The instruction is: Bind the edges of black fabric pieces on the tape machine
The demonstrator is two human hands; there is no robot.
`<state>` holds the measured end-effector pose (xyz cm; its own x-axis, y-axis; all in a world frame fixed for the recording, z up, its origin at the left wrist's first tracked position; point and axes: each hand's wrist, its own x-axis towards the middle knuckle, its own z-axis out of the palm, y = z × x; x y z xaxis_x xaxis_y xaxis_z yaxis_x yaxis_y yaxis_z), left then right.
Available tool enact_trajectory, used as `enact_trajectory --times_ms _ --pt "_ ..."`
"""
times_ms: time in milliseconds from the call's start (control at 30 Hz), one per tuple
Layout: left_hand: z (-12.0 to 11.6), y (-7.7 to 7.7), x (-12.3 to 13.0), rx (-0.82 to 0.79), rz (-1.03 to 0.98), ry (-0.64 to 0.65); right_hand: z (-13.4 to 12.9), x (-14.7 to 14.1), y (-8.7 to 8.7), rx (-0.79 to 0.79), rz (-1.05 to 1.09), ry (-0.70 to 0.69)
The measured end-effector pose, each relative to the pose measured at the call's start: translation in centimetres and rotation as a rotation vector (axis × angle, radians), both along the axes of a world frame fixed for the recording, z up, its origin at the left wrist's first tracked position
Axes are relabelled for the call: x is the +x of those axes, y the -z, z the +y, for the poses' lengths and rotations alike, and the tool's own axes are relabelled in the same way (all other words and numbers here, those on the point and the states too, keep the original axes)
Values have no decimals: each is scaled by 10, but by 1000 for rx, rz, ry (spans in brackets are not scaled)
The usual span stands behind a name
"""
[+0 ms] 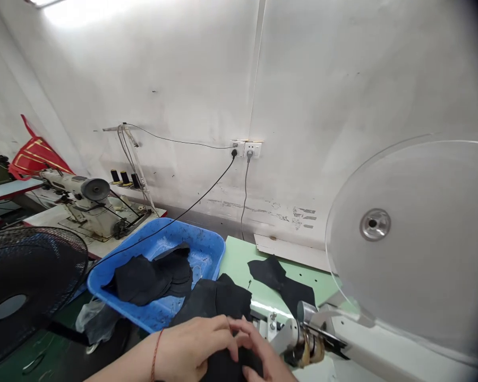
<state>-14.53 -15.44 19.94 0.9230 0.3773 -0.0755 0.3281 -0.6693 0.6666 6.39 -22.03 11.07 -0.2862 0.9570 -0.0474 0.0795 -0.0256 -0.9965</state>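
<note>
A piece of black fabric [235, 369] lies under both of my hands at the bottom of the view. My left hand [199, 342], with a red string at the wrist, is closed on the fabric with curled fingers. From the right, my right hand [261, 350] grips the same fabric with bent fingers, its fingertips close to those of the left. More black fabric [219, 300] extends beyond the hands, overlapping the near side of a blue tub [219, 254]. Just right of my right hand is the metal head of a white machine [302, 334].
The tub holds stacked black pieces [143, 278]. Other black pieces [282, 281] lie on the green tabletop [237, 254]. A large clear disc [414, 254] stands at right, a black fan [27, 302] at left. A cord [199, 199] crosses above the tub; a sewing machine [91, 207] stands behind.
</note>
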Motion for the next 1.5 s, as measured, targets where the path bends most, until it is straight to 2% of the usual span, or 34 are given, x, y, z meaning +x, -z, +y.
enact_trajectory --times_ms 67,133,233,333,400,500,600,700,800,1000,1167,1400,1500 --pt "-7 -1 -11 -4 9 -69 3 -3 -9 -10 -68 -68" --pt "-15 3 -16 -34 -16 -130 1 -6 -15 -16 -113 -64" --pt "-30 15 -6 -100 -41 -229 -9 -11 -20 58 -221 -93" --pt "-42 25 13 -182 -42 -426 -20 -12 -23 108 -280 -10" --pt "-45 28 23 -242 -67 -492 -26 -8 -26 74 -250 77" --pt "-44 29 30 -337 -78 -501 -31 -2 -31 -37 -186 146" --pt "-42 34 34 -496 -109 -498 -33 1 -36 -127 -103 151" --pt "-43 41 37 -668 -173 -528 -33 1 -38 -175 -28 164" --pt "-45 47 39 -742 -206 -584 -34 0 -40 -197 -30 186" --pt "-50 50 43 -798 -282 -600 -38 2 -43 -178 -48 168" --pt "-55 57 47 -857 -341 -628 -38 4 -38 -198 -69 183" --pt "-57 66 61 -725 -313 -652 -41 10 -35 -194 -54 177" --pt "-58 71 63 -708 -349 -609 -44 15 -37 -201 -35 208"
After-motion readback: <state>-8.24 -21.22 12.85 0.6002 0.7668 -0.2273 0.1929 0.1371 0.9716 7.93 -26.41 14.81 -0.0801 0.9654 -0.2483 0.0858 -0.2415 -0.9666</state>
